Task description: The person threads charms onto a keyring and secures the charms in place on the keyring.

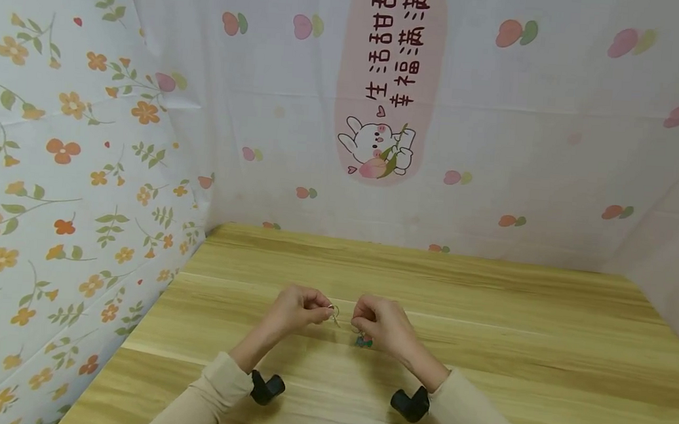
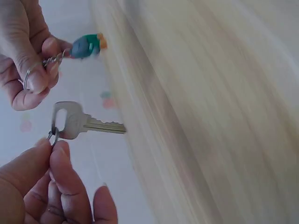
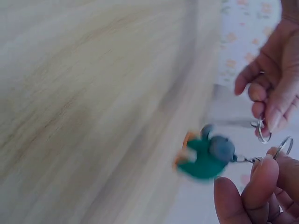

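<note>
The key (image 2: 72,122) hangs in the air above the wooden table (image 1: 327,395), between the two hands, its head threaded on a small metal ring (image 3: 265,139). It is dull silver: a rounded head with an oblong slot through it, then a straight blade with a groove along its length and jagged teeth down one edge. The left hand (image 1: 303,308) has thumb and forefinger clamped on that ring, the other fingers curled loosely below.

The right hand (image 1: 387,324) is just beside it, well short of touching. Its thumb and forefinger are pinched together on a short twisted chain (image 3: 245,159), close to a larger, thin silver ring (image 3: 281,143) that stands out past the fingertips. From the chain dangles a little charm (image 3: 203,156) — a bright green body, a rounded blue-grey part at the chain end and orange tips at the far end. Its finer shape is too blurred to tell. The key's ring and the larger ring are near each other but apart.

Both sleeves are cream, with a black device (image 1: 268,388) at each wrist; patterned cloth (image 1: 500,118) hangs behind the table.
</note>
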{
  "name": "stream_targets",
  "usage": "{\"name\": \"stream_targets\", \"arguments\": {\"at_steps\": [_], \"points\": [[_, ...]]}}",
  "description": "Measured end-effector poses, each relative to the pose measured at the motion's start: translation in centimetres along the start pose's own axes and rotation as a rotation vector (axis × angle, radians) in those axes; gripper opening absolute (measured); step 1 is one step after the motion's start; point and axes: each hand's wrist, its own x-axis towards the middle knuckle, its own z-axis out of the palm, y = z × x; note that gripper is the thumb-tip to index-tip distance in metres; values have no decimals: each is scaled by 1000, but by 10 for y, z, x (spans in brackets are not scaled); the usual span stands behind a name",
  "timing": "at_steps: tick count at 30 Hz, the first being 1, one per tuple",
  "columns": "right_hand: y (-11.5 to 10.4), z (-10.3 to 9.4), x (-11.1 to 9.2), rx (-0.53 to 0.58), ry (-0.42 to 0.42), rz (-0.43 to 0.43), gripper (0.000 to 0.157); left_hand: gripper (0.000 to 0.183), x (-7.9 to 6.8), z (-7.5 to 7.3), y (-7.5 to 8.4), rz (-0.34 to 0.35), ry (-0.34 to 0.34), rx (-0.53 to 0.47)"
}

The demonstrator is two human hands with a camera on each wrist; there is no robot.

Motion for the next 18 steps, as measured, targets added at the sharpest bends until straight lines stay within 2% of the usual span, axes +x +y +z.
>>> {"name": "stream_targets", "arguments": {"at_steps": [5, 9, 12, 16, 18], "points": [[4, -16, -15, 142, 10, -7, 7, 14, -6, 15, 6, 10, -14, -133], [5, -28, -27, 196, -11, 13, 15, 17, -12, 25, 12, 32, -28, -247], [5, -33, -37, 215, -9, 16, 18, 17, -15, 33, 16, 58, -20, -260], [6, -34, -49, 232, 59, -9, 15, 16, -20, 41, 22, 83, -16, -276], [7, -32, -54, 231, 115, -2, 11, 17, -22, 45, 24, 93, -32, -323]]}}
